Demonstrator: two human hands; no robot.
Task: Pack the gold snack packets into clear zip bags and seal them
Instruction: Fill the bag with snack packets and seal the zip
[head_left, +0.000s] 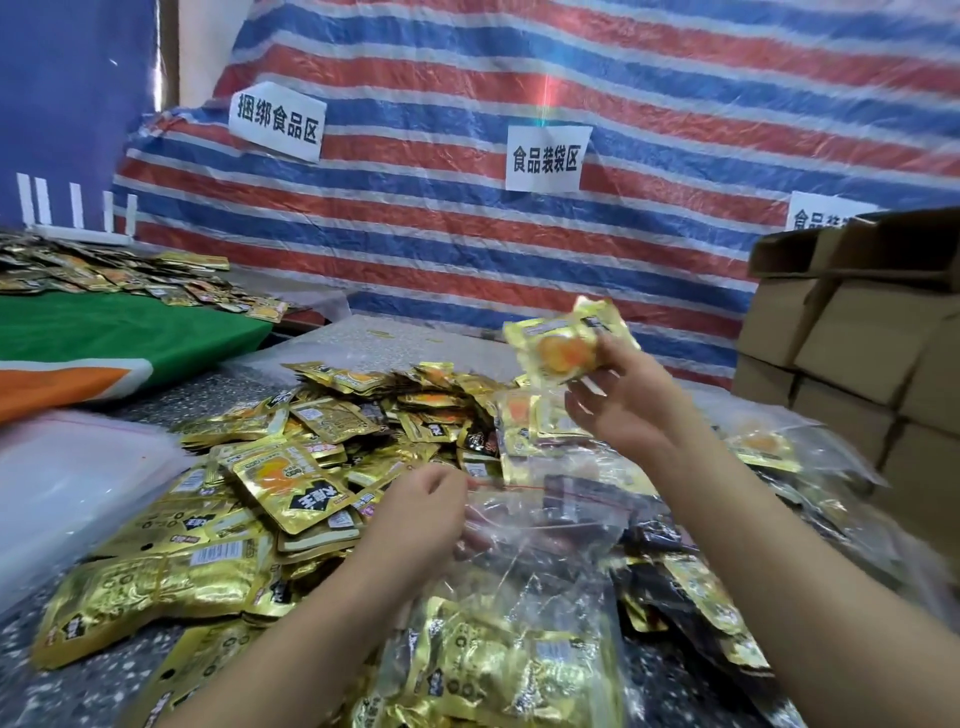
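Observation:
A big heap of gold snack packets (291, 467) covers the speckled table (31, 691). My right hand (621, 395) is raised above the heap and holds a few gold packets (563, 348) with orange print, fingers curled round them. My left hand (421, 512) is lower, pinching the red-lined mouth of a clear zip bag (550, 514) that lies over the pile. Filled clear bags of packets (498, 665) lie in front of me and more filled bags (763, 452) to the right.
A stack of empty clear bags (67, 483) lies at the left. Brown cardboard boxes (857, 353) are piled at the right. A green and orange cloth (119, 332) with more packets sits at the back left. A striped tarp (519, 249) with paper signs hangs behind.

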